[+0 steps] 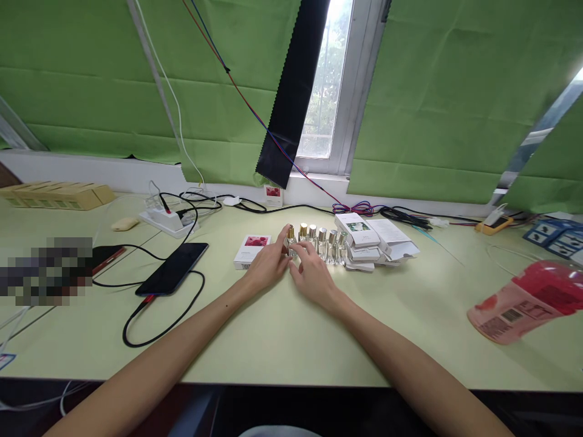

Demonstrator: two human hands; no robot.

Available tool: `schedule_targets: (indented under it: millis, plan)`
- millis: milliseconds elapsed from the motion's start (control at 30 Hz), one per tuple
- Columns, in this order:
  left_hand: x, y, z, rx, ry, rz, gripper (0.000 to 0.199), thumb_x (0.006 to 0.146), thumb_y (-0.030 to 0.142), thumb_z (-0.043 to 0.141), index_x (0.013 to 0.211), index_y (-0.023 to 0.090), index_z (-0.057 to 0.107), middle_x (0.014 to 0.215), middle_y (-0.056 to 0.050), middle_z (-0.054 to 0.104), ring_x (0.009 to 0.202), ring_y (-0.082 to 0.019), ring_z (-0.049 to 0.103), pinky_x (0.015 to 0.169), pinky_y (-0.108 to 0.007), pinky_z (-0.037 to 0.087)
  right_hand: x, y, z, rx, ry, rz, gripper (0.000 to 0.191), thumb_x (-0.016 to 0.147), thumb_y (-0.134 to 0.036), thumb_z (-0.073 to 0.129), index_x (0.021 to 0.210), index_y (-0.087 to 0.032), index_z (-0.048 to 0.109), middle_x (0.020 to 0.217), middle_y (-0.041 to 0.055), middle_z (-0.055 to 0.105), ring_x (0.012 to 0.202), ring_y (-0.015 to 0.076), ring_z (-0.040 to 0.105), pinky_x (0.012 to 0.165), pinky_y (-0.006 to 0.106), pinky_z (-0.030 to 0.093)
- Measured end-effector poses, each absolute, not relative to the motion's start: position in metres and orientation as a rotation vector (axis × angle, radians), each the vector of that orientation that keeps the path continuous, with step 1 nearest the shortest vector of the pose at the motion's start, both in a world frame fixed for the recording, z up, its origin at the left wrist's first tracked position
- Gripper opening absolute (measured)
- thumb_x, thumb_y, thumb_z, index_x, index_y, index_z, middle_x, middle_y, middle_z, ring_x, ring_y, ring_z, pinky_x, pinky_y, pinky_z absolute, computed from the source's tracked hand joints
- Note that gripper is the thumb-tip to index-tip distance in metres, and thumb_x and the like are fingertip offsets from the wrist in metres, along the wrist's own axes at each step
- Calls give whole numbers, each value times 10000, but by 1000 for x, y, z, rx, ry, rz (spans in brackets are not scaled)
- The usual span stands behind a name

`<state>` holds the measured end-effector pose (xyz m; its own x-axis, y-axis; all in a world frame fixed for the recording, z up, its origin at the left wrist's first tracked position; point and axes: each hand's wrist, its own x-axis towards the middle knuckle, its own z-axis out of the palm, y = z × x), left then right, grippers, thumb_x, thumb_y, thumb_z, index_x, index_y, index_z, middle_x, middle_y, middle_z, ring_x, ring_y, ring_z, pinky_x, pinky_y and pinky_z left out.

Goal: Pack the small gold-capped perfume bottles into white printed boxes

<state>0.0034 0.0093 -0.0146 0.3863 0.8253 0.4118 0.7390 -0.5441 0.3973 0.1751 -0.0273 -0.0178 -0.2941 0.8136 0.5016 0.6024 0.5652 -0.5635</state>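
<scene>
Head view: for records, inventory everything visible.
Bottles: six visible, clear, centre
Flat box: one, white, bottles' left
Stacked boxes: several, white, bottles' right
Small box: one, white, back
Phone: one, black, left
Power strip: one, white, left
Oval object: one, tan, left
Cartons: several, yellow, left
Packaging: some, blue, right
Device: one, yellow, right
Cup: one, pink, right
Cables: several, mixed, mostly back
Curtains: several, green, back
Window: one, white, back
Table: one, pale, below
Left hand, right hand: one each, centre

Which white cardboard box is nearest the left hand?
The red-pictured white cardboard box lying flat beside the left hand; another red-pictured box stands farther back, the white box pile sits rightward.
</scene>
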Motion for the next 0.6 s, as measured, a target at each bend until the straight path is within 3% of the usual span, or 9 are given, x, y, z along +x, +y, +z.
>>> schedule_targets:
  millis: [367, 600]
  plan:
    - [5, 8, -14, 2483, 1445, 846, 839, 915, 256, 495, 1627, 181, 58, 1047, -93, 711, 875, -263, 680, 769, -368, 508, 175, -27, -18, -1159, -2024, 347, 402, 942, -195, 521, 1344, -215, 538, 1426, 145, 498, 680, 132, 613, 772, 376, 555]
    - [5, 7, -13, 2480, 1444, 846, 836, 917, 246, 501, 1622, 179, 56, 1056, -99, 712, 904, -265, 682, 782, -374, 512, 176, -25, -18, -1178, -2081, 322, 530, 929, -170, 526, 1451, -240, 468, 1573, 161, 387, 1011, 234, 680, 906, 433, 561]
